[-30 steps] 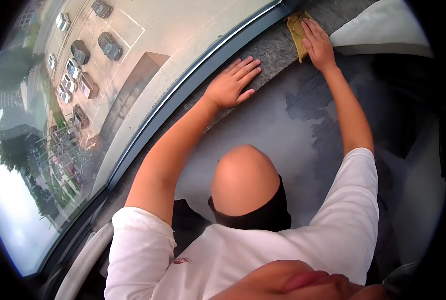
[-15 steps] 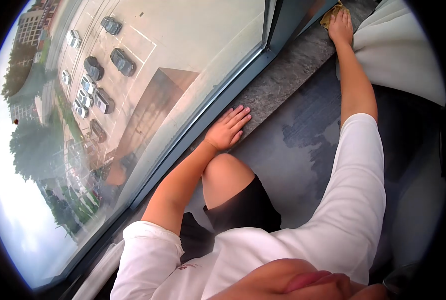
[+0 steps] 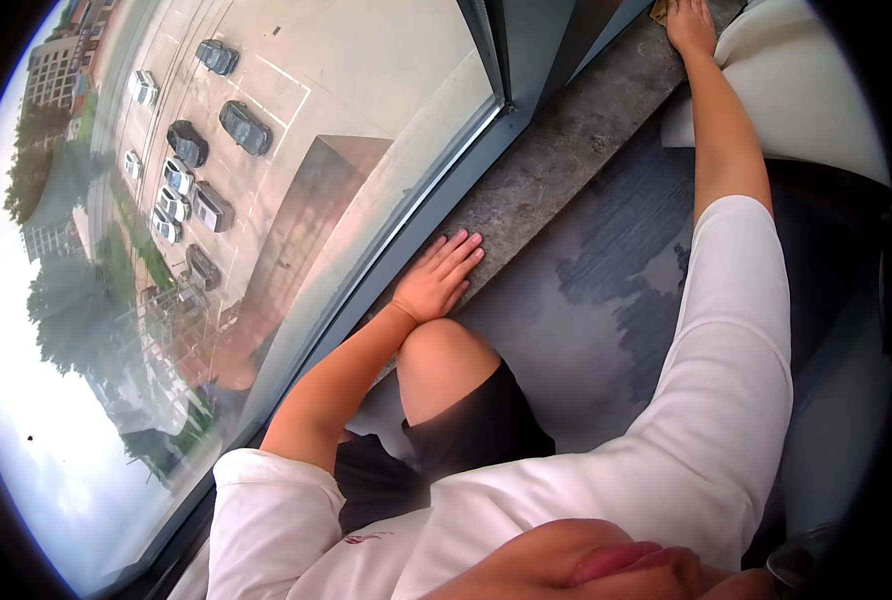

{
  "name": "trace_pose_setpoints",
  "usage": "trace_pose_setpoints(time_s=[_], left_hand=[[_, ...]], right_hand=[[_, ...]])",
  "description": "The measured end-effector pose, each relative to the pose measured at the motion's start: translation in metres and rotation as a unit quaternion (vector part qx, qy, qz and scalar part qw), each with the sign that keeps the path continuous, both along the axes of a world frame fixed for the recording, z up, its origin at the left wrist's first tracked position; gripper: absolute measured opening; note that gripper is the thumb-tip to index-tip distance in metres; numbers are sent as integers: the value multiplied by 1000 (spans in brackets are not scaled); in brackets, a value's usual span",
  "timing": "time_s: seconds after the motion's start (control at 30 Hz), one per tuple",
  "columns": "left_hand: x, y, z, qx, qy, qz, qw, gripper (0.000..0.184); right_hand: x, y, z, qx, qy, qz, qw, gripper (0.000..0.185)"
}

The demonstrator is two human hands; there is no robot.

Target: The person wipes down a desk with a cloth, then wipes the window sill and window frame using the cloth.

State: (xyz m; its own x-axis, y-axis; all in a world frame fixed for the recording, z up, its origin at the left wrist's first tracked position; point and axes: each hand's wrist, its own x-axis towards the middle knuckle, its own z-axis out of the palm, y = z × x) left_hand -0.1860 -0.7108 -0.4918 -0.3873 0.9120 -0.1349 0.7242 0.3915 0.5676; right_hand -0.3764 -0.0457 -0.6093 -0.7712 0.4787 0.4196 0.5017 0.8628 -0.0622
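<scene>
My left hand [image 3: 438,277] lies palm down on the dark grey stone sill [image 3: 566,150], fingers stretched out, beside the window frame [image 3: 436,195]. Nothing is in it. My right arm reaches far forward, and my right hand [image 3: 691,28] is at the far part of the sill by the top edge of the view. A yellowish-brown cloth [image 3: 659,12] shows at its left side, partly under the fingers. The fingertips are at the image edge.
A large window [image 3: 366,90] fills the left side, with parked cars outside. A white curtain [image 3: 801,90] hangs right of my right hand. Below the sill is a grey surface with darker, wet-looking patches [image 3: 626,235]. My bent knee [image 3: 446,365] is close to my left hand.
My right hand has moved farther forward along the sill with the cloth. The view has shifted, and more of the sill and window frame shows. My left hand stays flat on the sill.
</scene>
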Motion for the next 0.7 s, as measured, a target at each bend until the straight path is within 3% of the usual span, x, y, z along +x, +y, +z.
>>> trace_pose_setpoints(time_s=[0.1, 0.13, 0.2, 0.23, 0.3, 0.47, 0.7], left_hand=[[-1, 2, 5, -7, 2, 1, 1000, 60], [-2, 2, 4, -6, 6, 1, 1000, 60], [0, 1, 1, 4, 9, 5, 1000, 60], [1, 1, 0, 2, 10, 3, 1000, 60], [0, 3, 6, -15, 26, -8, 1000, 61], [2, 2, 2, -9, 34, -3, 999, 65], [2, -1, 0, 6, 30, 12, 999, 63]], right_hand=[[31, -63, 41, -94, -75, -18, 993, 58], [36, -55, 11, -16, -41, 23, 999, 59], [51, -79, 4, 11, -41, 51, 998, 61], [65, -103, 30, 9, -42, 84, 996, 63], [74, -103, 16, 6, 33, 120, 992, 64], [97, -143, 19, -17, 18, 143, 989, 62], [33, -7, -11, 36, 60, 153, 986, 60]])
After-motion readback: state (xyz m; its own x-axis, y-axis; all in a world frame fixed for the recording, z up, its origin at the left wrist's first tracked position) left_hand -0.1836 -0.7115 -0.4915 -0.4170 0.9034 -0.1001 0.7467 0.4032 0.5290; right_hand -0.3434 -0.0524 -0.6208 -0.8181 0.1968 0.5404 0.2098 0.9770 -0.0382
